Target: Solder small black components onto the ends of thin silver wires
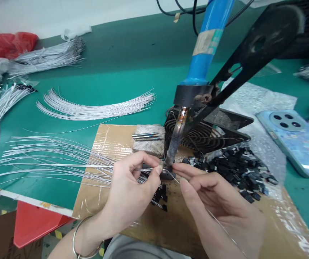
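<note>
A soldering iron (180, 124) with a blue handle is held by a black bracket, its tip pointing down over the cardboard (176, 216). My left hand (133, 187) pinches a thin white wire (100, 166), its end close to the iron's tip. My right hand (222, 205) holds a strand of solder wire (220, 226) between thumb and fingers; the strand reaches toward the same tip. What lies exactly at the tip is partly hidden by my fingertips. Beneath my left hand lie several white wires with black ends (160, 196).
Small black parts (235, 169) are heaped right of the iron, beside a fan (197, 135). A grey block (149, 144) carries short metal rods. A blue phone (295, 142) lies on bubble wrap at right. Bundled white wires (95, 109) rest on the green mat (133, 77).
</note>
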